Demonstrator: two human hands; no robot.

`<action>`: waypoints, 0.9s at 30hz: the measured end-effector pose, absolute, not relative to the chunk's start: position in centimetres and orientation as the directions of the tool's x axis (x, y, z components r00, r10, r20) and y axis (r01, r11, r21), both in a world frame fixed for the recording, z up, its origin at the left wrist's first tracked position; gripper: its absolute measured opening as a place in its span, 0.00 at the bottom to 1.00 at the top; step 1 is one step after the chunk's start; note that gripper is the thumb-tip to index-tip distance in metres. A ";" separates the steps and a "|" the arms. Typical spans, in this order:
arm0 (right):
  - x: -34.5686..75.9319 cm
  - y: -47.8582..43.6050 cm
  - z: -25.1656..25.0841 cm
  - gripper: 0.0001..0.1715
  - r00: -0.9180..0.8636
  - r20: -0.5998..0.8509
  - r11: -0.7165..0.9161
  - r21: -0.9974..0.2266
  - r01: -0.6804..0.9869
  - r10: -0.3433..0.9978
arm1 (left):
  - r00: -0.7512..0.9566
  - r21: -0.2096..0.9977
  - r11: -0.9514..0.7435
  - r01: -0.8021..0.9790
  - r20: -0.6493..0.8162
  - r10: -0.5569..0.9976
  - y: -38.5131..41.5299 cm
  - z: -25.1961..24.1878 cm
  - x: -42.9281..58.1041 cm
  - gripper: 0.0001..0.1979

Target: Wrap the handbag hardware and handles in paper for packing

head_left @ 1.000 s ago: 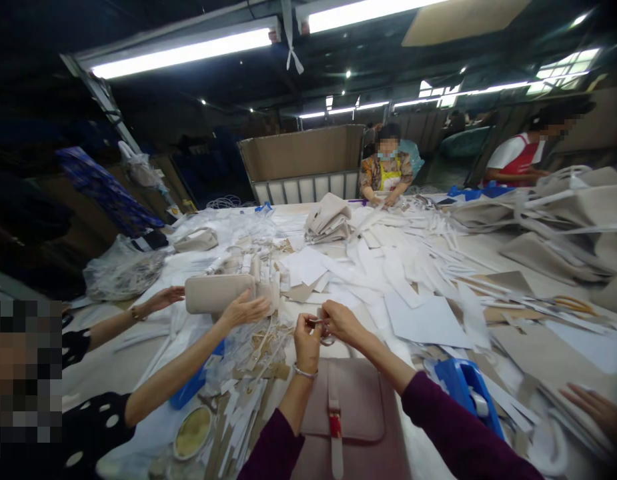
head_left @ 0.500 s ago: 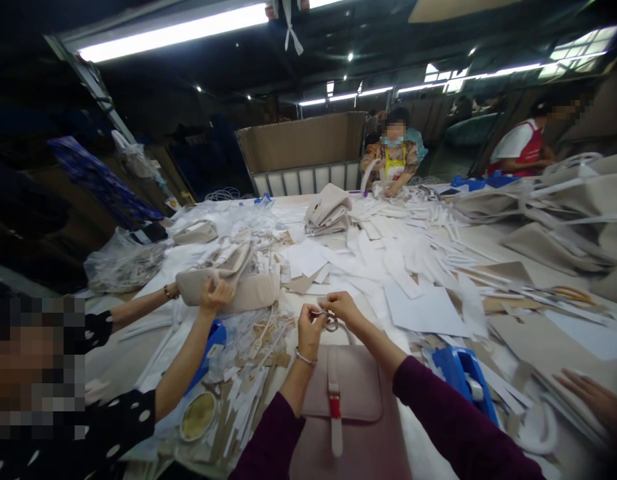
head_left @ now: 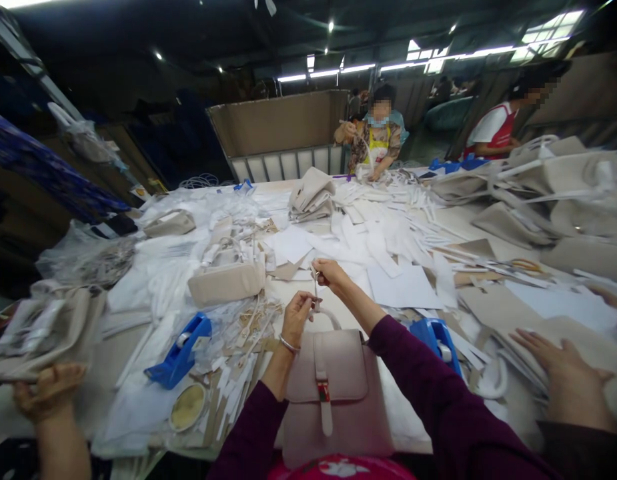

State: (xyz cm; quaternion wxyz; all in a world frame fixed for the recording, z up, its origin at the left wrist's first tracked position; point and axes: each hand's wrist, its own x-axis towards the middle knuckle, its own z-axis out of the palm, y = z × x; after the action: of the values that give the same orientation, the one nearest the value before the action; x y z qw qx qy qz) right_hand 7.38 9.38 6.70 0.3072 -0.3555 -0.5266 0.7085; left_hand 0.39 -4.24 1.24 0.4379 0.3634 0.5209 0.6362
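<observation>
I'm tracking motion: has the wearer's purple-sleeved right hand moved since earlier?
Yes: the right hand has moved up the view, against the flat white rectangular paper sheet.

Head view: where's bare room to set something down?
Looks bare: a pale strip between the pink bag and right sleeve; maybe a patch between the white strips and beige pile at right. Crowded: left of the bag, with scraps and a blue dispenser.

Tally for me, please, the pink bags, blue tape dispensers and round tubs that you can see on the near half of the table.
Pink bag: 1
Blue tape dispensers: 2
Round tub with yellowish contents: 1
Total: 4
</observation>
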 end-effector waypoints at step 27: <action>8.0 7.2 10.7 0.12 -0.550 0.440 0.586 -0.802 0.116 0.710 | -0.236 0.995 -0.007 0.099 0.030 0.971 -4.2 1.7 0.4 0.15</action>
State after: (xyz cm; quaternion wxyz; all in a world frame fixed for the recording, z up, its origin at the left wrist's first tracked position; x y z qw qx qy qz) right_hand 7.95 7.20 10.65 0.3973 -0.2592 -0.7971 0.3737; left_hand 0.40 -4.24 1.70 0.4071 0.4652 0.5753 0.5356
